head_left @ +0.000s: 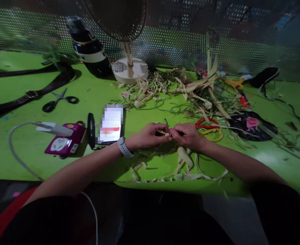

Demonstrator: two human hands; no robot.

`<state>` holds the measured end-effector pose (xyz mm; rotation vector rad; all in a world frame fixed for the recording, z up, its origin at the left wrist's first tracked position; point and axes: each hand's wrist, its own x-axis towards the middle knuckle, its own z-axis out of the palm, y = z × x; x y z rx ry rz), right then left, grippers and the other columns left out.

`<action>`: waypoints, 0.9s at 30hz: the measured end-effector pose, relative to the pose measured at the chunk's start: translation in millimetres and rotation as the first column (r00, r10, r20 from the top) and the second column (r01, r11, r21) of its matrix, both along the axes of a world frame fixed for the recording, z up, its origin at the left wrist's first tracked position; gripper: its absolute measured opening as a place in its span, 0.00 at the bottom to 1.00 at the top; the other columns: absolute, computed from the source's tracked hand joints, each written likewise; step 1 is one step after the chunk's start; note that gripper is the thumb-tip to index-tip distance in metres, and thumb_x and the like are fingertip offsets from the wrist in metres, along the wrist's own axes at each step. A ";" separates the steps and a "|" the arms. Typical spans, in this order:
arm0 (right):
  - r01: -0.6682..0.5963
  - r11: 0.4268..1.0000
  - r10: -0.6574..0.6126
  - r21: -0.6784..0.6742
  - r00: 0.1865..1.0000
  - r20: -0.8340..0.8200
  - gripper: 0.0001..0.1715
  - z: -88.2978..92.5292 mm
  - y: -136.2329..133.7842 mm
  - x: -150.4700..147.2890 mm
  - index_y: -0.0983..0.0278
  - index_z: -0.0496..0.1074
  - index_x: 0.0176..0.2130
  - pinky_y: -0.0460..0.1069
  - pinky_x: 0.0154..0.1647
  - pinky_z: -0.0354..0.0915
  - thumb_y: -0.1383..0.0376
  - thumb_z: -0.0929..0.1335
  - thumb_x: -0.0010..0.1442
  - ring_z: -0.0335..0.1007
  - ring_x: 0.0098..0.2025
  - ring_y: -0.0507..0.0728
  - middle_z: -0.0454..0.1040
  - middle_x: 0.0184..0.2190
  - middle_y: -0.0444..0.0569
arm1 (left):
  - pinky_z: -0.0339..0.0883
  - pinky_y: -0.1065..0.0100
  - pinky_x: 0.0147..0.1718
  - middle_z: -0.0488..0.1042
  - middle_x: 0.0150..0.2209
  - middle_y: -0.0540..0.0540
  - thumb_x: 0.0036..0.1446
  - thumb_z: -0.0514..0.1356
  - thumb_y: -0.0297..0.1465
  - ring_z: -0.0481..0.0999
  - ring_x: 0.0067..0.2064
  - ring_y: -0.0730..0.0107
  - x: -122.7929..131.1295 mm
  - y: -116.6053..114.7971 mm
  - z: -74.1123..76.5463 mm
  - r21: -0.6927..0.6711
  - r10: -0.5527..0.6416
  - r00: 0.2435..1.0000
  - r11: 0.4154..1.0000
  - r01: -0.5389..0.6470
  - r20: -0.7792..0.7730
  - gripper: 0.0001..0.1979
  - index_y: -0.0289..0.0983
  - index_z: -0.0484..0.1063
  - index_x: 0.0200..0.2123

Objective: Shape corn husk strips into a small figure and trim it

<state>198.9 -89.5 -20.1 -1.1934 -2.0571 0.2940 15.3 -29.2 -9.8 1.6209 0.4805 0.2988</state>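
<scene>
My left hand (150, 136) and my right hand (187, 136) meet over the near middle of the green table. Between their fingertips is a small piece of pale dried husk (164, 133), its far end covered by my right fingers. Both hands are closed in a pinch on it. Just beyond my right hand lie red-handled pliers or scissors and a yellow handle (214, 135), partly hidden by plant strips. A curled pale husk piece (185, 157) rests on the table just below my right hand.
A phone (111, 123), a purple power socket (65, 139) and black scissors (60, 99) lie left. Behind stand a dark bottle (92, 51) and a fan base (130, 70). Dried husks (198, 88) are heaped beyond my hands. A black dish (263, 131) sits right.
</scene>
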 end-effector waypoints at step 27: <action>-0.035 0.928 -0.108 -0.370 0.928 -0.358 0.24 4.7 0.3 5.1 0.62 0.61 0.20 0.46 0.23 0.52 0.55 0.60 0.63 0.54 0.20 0.49 0.57 0.16 0.40 | 0.64 0.74 0.31 0.73 0.28 0.51 0.54 0.64 0.37 0.70 0.29 0.79 2.6 5.2 -3.3 -0.175 0.043 0.989 0.984 -0.017 0.144 0.13 0.33 0.71 0.36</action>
